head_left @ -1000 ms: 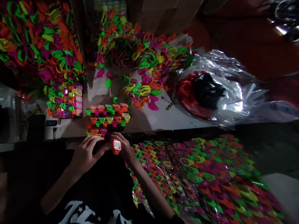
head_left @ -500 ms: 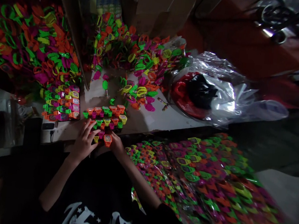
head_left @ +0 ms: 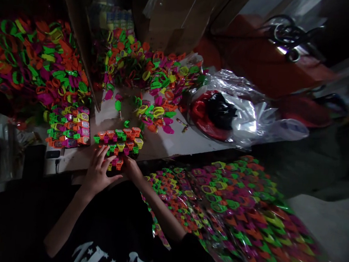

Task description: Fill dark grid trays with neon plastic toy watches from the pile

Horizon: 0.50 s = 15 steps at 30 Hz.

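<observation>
Bright plastic toy watches [head_left: 120, 146] in orange, green, yellow and magenta stand in close rows at the table's front edge. My left hand [head_left: 98, 174] is at the left of these rows, fingers spread over the front ones and thumb stretched out to the right. From the other side my right hand [head_left: 131, 168] reaches in, its fingers bunched against an orange toy watch [head_left: 118, 164] at the right end of the front row. The rows partly hide those fingertips.
Left of the rows is another block of lined-up watches [head_left: 69, 127], below a big loose heap [head_left: 36, 60]. More loose watches [head_left: 158, 74] lie behind, near a cardboard box [head_left: 179, 20]. A clear plastic bag [head_left: 250, 113] lies at right. Bagged watches [head_left: 235, 203] fill the lower right.
The orange watch, raised in front of the rows before, now sits lower in the front row's right end. My left thumb has swung away from the watches. The whole view has shifted slightly.
</observation>
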Each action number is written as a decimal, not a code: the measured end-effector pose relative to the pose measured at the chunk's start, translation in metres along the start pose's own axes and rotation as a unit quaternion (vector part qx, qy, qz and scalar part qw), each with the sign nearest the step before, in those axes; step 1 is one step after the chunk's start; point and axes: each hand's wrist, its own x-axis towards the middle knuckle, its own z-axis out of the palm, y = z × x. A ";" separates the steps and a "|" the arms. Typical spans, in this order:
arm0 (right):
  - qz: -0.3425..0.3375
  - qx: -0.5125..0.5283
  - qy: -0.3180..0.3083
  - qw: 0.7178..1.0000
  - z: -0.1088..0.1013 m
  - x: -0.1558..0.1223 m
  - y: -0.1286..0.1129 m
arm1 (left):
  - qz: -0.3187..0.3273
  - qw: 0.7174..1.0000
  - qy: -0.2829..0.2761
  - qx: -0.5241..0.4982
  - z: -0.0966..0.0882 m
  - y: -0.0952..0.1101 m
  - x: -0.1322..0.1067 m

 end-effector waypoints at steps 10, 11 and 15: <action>0.113 -0.073 0.170 0.976 -0.092 0.033 0.059 | -0.015 0.998 0.062 0.021 0.010 0.006 0.005; 0.120 -0.087 0.193 0.970 -0.094 0.045 0.061 | -0.015 0.998 0.063 0.020 0.010 0.006 0.005; 0.169 -0.191 0.221 0.941 -0.093 0.079 0.055 | -0.018 0.998 0.063 0.018 0.010 0.006 0.005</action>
